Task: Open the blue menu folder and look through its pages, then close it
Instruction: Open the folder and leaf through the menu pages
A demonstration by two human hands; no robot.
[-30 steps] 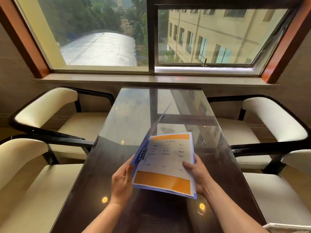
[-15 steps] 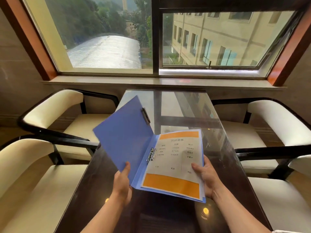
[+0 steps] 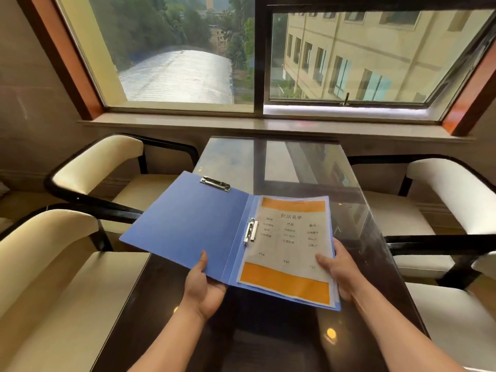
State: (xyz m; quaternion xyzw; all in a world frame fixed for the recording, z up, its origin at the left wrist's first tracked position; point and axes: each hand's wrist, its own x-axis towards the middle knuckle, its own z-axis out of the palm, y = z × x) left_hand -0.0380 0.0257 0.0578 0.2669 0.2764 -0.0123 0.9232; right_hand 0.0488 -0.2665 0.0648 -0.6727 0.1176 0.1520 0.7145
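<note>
Head view is showing the flat blue plastic menu folder [image 3: 188,226] now lying fully open above the dark glossy table [image 3: 281,162], its cover swung flat since a second ago. The left hand [image 3: 202,285] is pinching the cover's near edge; the right hand [image 3: 339,267] is gripping the white-and-orange menu page [image 3: 290,237], so page-turning likely comes next.

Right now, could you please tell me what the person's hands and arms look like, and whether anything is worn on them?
Both forearms are bare as far as the frame shows: no sleeves, cuffs or gloves. The left hand and the right hand show no ring, watch, bracelet or other marking on the parts in view. The fingers that reach under the blue menu folder are hidden, so anything worn there cannot be told.
</note>
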